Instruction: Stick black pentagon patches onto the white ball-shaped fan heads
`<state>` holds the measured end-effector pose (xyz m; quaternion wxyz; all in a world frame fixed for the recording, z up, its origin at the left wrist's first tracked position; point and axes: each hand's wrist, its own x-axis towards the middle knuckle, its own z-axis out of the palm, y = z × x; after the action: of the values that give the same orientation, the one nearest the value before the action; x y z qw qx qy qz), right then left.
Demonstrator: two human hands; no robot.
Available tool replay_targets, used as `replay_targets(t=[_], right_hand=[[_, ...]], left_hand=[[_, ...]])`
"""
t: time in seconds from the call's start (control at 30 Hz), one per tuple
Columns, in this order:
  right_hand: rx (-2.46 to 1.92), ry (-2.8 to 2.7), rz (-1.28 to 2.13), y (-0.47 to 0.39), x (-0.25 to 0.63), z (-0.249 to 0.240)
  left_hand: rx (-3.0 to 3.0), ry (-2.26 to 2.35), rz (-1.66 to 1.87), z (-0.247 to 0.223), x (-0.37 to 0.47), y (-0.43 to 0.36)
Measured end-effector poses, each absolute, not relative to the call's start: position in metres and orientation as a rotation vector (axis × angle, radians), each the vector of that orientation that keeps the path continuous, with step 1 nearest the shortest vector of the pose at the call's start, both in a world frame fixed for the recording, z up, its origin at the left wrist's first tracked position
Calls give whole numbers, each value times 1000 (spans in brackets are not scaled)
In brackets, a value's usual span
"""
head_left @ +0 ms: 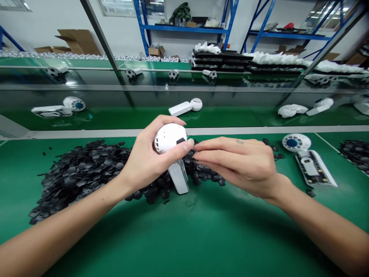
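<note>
My left hand [155,150] is wrapped around the round head of a white ball-headed device [170,136], with vent slots and a black patch on its side. Its flat white handle [179,177] points down toward the bench. Just right of the ball, my right hand [236,163] has thumb and fingers pinched together; whatever lies between the fingertips is hidden. Behind and below both hands spreads a heap of small black plastic pieces [86,169], angular like ball panels.
At the right on the green bench [184,238] lies another white device [315,169], its handle uncovered, beside more black pieces [356,154]. Beyond a pale rail [86,134], white devices [181,107] rest on a green belt. Black-patched ones [173,74] sit on a raised ledge behind.
</note>
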<state>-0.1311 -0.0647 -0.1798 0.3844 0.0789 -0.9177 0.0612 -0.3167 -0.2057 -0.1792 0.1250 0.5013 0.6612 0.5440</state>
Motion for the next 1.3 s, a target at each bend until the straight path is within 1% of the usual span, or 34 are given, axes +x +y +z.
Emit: replay_targets(t=[0.17, 0.3, 0.4, 0.7, 0.77, 0.83, 0.93, 1.0, 1.1, 1.2, 1.3], right_hand=[[226, -2381, 309, -63, -133, -184], [318, -2273, 194, -64, -131, -185], [421, -2191, 172, -64, -128, -182], [536, -2197, 96, -64, -123, -175], [474, -2185, 154, -66, -125, -177], [300, -2221, 249, -69, -129, -179], [84, -2245, 501, -74, -135, -183], [42, -2208, 692, -77, -139, -186], [-11, -2209, 900, -82, -143, -191], [-25, -2277, 1004, -85, -143, -194], [-37, -2326, 1016, -86, -143, -196]], left_hand=[[1454, 1929, 1575, -180, -317, -207], [1468, 1906, 1574, -180, -317, -207], [1453, 1888, 1576, -180, -317, -207], [1394, 1889, 1621, -181, -318, -207], [1324, 1860, 1688, -180, -318, -208], [1156, 1718, 1716, -180, -316, -208], [804, 1477, 1633, -180, -310, -207], [635, 1429, 1575, -182, -303, -207], [525, 1416, 1580, -187, -291, -206], [500, 1367, 1624, -192, -285, -206], [504, 1332, 1614, -196, -285, -206]])
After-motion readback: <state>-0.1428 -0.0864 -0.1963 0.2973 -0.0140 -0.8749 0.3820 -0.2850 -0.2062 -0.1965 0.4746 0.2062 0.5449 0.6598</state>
